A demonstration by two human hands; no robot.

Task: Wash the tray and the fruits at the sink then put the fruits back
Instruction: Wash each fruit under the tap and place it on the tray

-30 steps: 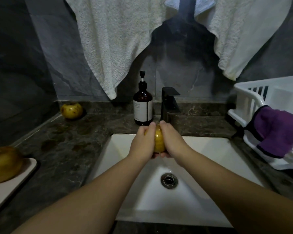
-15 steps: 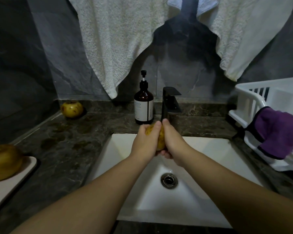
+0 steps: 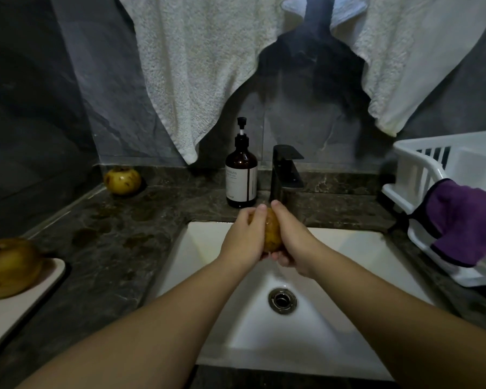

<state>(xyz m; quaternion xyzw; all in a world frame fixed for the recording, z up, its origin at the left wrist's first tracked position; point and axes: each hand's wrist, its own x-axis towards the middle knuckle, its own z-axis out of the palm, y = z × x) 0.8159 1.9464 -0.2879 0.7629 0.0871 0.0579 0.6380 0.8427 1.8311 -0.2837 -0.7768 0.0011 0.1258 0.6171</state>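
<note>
Over the white sink (image 3: 348, 276), a yellow fruit (image 3: 272, 234) is gripped between the left hand (image 3: 243, 240) and right hand (image 3: 292, 242), mostly hidden by curled fingers. Whether water runs from the black faucet (image 3: 285, 172) cannot be told. Another fruit (image 3: 9, 266) and its tray (image 3: 26, 304) are cut off at the desk's left edge.

Two bare forearms, sleeveless, no rings or watch.
</note>
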